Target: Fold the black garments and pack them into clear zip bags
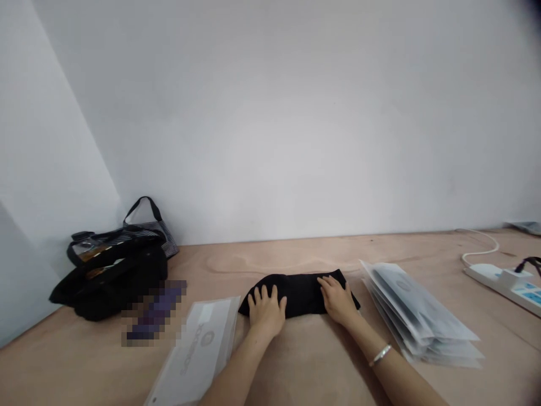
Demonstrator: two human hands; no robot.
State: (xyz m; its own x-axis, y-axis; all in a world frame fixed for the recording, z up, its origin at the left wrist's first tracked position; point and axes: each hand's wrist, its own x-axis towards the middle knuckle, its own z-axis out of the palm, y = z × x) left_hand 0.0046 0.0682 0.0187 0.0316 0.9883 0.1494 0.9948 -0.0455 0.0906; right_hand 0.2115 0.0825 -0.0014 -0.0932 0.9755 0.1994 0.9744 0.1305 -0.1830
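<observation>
A folded black cloth point(301, 293) lies flat on the wooden table, its left end rounded and its right end angular. On its left part rests my left hand point(267, 312), palm down with the fingers spread. My right hand point(336, 299) lies on the right part of the cloth, fingers stretched out over it. A frosted plastic bag point(203, 338) with printed lettering and a pale label is just left of my left forearm. To the right of my right hand stands a stack of similar frosted bags point(416, 304), with dark contents showing through some of them.
A black bag point(122, 282) sits at the far left, with a striped bag point(169, 239) behind it. A blurred-out purple item point(156, 310) lies beside them. At the right edge is a white power strip point(490, 274) with a cable. A wall point(296, 124) rises behind the table.
</observation>
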